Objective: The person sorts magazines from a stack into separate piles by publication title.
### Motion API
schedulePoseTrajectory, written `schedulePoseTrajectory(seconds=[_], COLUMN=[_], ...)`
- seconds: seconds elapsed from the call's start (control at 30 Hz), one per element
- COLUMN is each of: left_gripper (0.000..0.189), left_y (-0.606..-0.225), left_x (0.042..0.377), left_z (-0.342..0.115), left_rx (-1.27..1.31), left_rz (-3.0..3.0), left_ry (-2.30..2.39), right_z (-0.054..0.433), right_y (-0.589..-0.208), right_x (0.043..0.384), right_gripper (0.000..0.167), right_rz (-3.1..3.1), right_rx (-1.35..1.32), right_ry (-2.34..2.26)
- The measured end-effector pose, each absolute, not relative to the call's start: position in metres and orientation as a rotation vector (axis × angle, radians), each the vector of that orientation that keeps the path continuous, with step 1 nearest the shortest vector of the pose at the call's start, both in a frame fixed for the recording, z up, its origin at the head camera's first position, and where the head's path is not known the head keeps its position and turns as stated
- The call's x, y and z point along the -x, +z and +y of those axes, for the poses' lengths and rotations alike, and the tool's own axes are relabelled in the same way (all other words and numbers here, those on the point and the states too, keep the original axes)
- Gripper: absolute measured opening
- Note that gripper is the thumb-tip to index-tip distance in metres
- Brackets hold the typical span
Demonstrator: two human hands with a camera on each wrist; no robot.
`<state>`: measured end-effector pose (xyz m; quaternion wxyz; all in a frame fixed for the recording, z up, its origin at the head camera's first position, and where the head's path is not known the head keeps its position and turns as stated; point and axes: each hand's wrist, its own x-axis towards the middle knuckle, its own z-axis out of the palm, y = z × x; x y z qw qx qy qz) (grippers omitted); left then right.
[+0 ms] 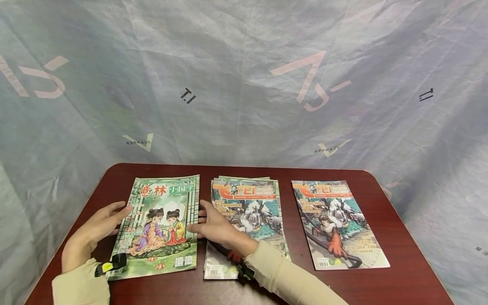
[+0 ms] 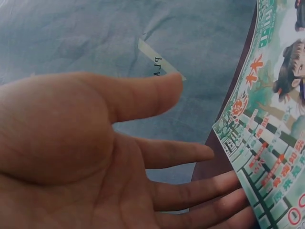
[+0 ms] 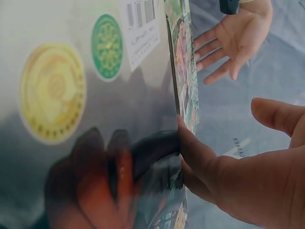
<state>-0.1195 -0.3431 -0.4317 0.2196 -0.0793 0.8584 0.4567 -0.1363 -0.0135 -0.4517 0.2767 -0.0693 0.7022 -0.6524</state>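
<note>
Magazine with a glossy green paper cover (image 1: pixel 158 226) lies flat at the left of the dark red-brown wooden desk (image 1: pixel 400 288), between your two hands. Its long axis runs away from you, the far end leaning slightly right, so its long sides face your palms. Your left hand (image 1: pixel 101 224) is spread beside the left long side, fingertips at that edge and partly hidden by it, thumb clear. Your right hand (image 1: pixel 217 226) is loosely spread at the opposite side, thumb over the margin; you cannot tell whether it touches. Neither hand is clearly nearer. Your right forearm crosses above the overlapping pile of glossy paper magazines (image 1: pixel 263 216) just beside it.
</note>
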Motion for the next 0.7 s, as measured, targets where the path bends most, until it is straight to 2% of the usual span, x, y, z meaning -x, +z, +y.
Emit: schedulePoseTrajectory(seconds=[0.5, 0.7], left_gripper=[0.085, 0.085], left_y=[-0.4317, -0.4296], left_x=[0.1183, 0.1209], left_z=[-0.3422, -0.3359], left_rx=[0.205, 0.195], left_rz=[2.423, 2.464], left_ry=[1.211, 1.173], right_z=[-0.013, -0.0118], right_y=[-0.4515, -0.4498], right_x=[0.1301, 0.1282], right_gripper=[0.103, 0.1], right_rz=[1.903, 1.928], right_rx=[0.309, 0.314], right_ry=[-1.647, -1.628])
